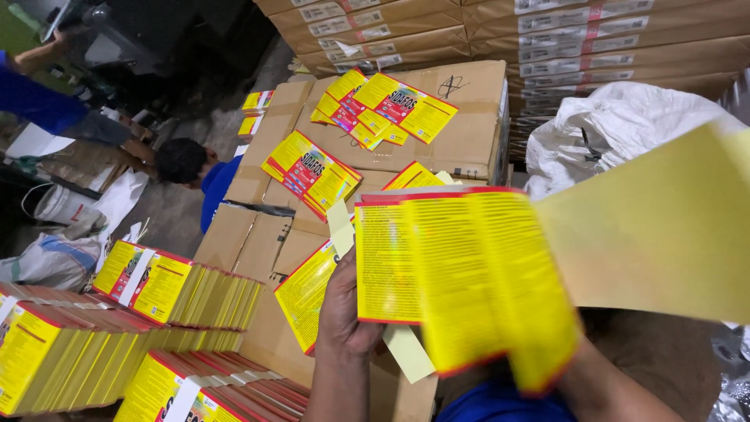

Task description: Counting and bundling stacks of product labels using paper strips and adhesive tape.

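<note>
At far left, banded bundles point(148, 285) of flat yellow-and-red cartons stand on edge in rows. Right of them, brown boxes point(469, 133) serve as a worktop, with loose flat cartons point(312, 172) scattered on top. A person in blue point(205, 176) crouches beyond.

The left hand point(348, 312) is clenched on the lower left edge of a fanned stack of flat cartons point(461, 281), held up in front of the chest. The stack looks light, thin and springy, with glossy faces that would slip apart; a firm pinch across one edge seems the best hold. The right hand is hidden behind the stack, so its grip cannot be told. A blurred yellow sheet point(664, 227) sweeps across at right, before a white sack point(625, 125).
</note>
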